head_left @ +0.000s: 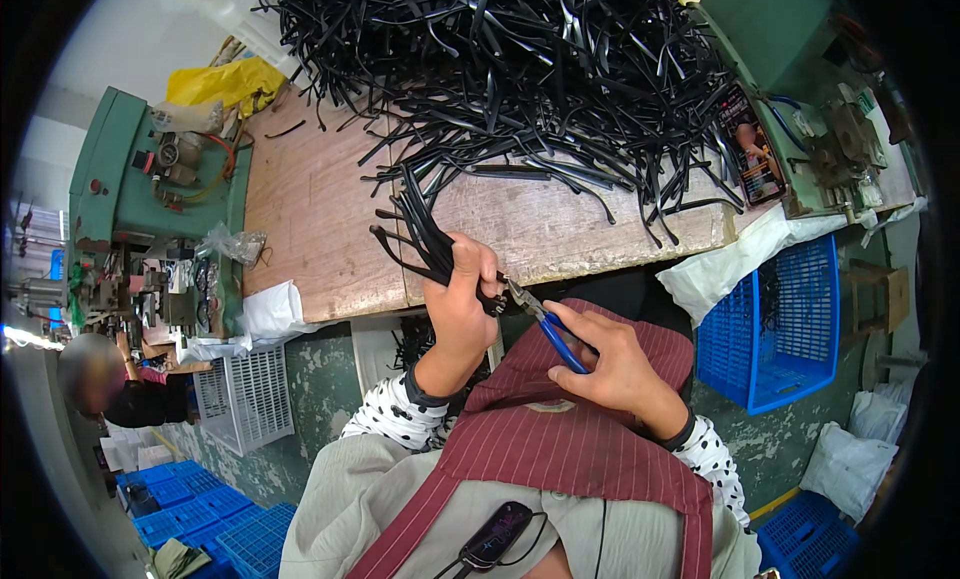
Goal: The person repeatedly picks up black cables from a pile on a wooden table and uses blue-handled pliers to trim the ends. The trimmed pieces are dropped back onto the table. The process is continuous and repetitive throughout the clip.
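Observation:
My left hand (462,309) is closed round a bundle of black eyeglass temples (424,231); their curved ends fan out up and to the left, over the table's front edge. In my right hand (618,367) is a pair of blue-handled pliers (563,344). The metal jaws meet the lower ends of the bundle beside my left fingers; whether they grip one temple is too small to tell. Beyond my hands, a large heap of loose black temples (520,74) spreads over the wooden table (315,214).
Green machines (125,169) flank the table left and right. A blue plastic crate (725,329) stands below on the right, a white crate (245,394) on the left. Blue crates (190,504) lie lower left. A person (150,399) is at the far left. Yellow plastic (225,84) lies at the back.

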Tool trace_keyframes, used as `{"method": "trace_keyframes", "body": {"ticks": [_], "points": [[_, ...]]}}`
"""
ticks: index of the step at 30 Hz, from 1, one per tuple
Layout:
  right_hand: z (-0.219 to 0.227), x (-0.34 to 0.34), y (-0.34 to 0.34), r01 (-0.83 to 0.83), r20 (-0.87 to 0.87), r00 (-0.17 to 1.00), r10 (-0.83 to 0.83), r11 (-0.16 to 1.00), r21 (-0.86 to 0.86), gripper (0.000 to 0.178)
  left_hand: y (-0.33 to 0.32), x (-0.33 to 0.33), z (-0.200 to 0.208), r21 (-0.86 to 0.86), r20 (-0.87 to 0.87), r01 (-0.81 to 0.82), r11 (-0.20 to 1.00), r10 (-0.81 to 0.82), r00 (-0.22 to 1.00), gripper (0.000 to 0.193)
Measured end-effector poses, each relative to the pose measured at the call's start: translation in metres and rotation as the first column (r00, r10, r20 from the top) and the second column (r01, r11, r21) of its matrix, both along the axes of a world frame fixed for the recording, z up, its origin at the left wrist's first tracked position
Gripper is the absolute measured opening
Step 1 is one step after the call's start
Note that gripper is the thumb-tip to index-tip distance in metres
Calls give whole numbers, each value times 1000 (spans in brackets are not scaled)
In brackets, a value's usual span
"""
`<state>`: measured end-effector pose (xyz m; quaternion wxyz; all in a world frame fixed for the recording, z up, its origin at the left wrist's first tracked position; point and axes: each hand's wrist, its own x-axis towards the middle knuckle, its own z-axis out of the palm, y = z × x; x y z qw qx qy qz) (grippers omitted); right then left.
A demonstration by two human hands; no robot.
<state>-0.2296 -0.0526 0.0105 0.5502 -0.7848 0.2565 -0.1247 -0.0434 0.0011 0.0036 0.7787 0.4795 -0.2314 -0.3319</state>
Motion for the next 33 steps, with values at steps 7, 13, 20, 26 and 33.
{"method": "trace_keyframes", "body": {"ticks": [7,13,20,26,33], "points": [[0,-1,-2,-11,-9,1000,12,998,64,78,-1,2,-4,69,-96,43,997,-36,995,29],[-18,-8,-3,45,22,999,-48,994,103,79,-24,29,-5,316,650,-153,936,-96,754,19],[-9,-9,1,24,-52,998,-18,992,127,82,-89,67,-23,602,794,-405,688,-461,396,31],[-18,-13,0,53,-50,998,-49,996,69,82,-81,82,-39,459,888,-457,762,-401,224,27],[-17,-7,3,27,-68,997,-23,998,64,82,-100,83,-35,424,902,-412,807,-419,108,35]]}}
